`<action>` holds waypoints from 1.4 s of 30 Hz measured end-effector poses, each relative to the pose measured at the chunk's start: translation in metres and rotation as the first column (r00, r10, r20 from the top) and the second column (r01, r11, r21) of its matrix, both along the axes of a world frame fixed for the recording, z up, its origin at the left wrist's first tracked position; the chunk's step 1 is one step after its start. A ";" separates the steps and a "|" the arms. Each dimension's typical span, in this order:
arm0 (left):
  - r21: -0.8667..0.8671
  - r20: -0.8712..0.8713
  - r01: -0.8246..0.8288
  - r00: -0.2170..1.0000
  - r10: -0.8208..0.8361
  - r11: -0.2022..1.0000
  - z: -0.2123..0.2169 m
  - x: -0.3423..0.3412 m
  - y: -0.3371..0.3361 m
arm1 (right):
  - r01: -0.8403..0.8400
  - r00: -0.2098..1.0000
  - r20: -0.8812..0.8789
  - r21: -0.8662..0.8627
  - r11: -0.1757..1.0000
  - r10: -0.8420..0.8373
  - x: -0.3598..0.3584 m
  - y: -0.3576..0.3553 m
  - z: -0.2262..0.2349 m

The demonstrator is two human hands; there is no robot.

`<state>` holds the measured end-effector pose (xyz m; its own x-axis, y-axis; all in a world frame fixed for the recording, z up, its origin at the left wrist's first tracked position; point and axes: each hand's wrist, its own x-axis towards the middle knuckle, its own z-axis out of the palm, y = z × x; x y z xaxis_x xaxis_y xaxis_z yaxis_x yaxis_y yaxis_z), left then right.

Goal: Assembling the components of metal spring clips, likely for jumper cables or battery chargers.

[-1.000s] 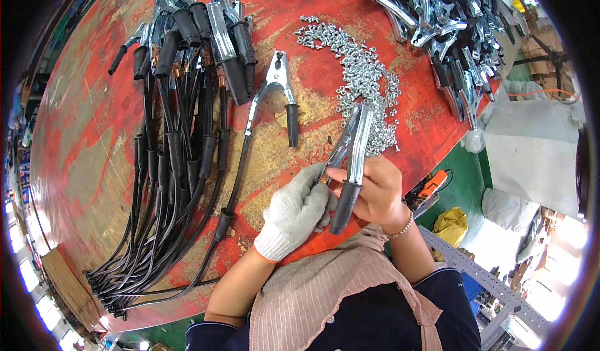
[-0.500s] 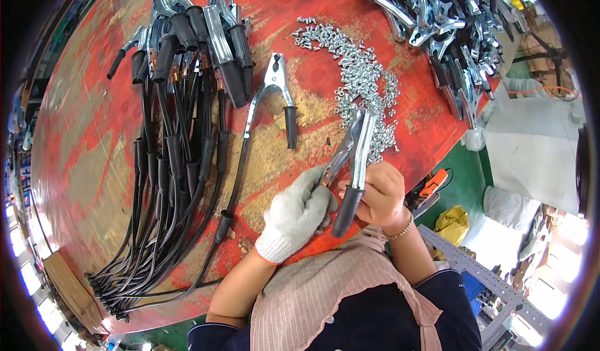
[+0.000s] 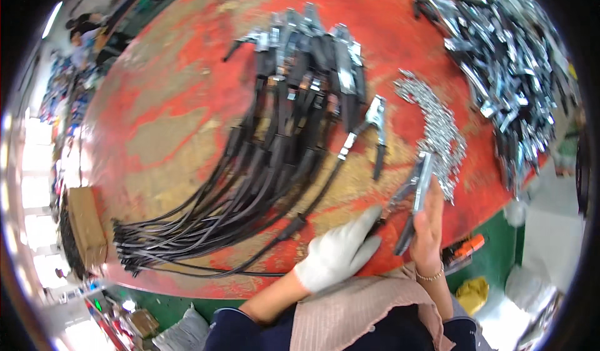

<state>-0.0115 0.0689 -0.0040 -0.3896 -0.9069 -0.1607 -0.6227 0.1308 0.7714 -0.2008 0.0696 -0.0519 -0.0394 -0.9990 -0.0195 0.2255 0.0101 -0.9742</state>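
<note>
A metal battery clamp with a black handle sleeve is held upright between my two hands, near the table's front edge. My bare right hand grips it from the right, its fingers along the sleeved arm. My left hand, in a white glove, closes on the black lower end of the clamp's other arm; motion blur hides the exact grip. Just left of it, another clamp lies on the table, joined to a black cable with a sleeve on it. Small silver screws lie piled beyond my right hand.
Several black cables with clamps lie bundled on the red, worn table. A big heap of loose clamps covers the far right. A cardboard box stands at the left edge. An orange tool sits below the right edge.
My view has turned left, so the table's things appear further right. My hands still hold the clamp; the left fingers look straighter and the right fingers more upright along it.
</note>
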 end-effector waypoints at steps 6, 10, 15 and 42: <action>-0.662 0.163 -0.641 0.382 0.910 0.387 -0.025 0.168 0.107 | 0.098 0.986 -0.149 0.136 0.986 -0.077 0.013 -0.023 -0.016; -0.329 -0.094 -0.928 -0.152 0.984 -0.175 -0.058 0.269 0.137 | 0.160 0.978 0.121 0.110 0.981 -0.173 0.041 -0.049 0.004; -0.398 -0.113 -0.913 -0.042 0.993 -0.084 -0.068 0.338 0.070 | 0.109 0.992 -0.063 0.002 0.994 -0.108 0.034 -0.051 -0.009; -0.174 0.548 -0.282 0.769 0.330 0.944 -0.065 0.201 -0.215 | 0.340 0.705 -0.670 0.032 0.940 -0.233 -0.063 0.184 -0.055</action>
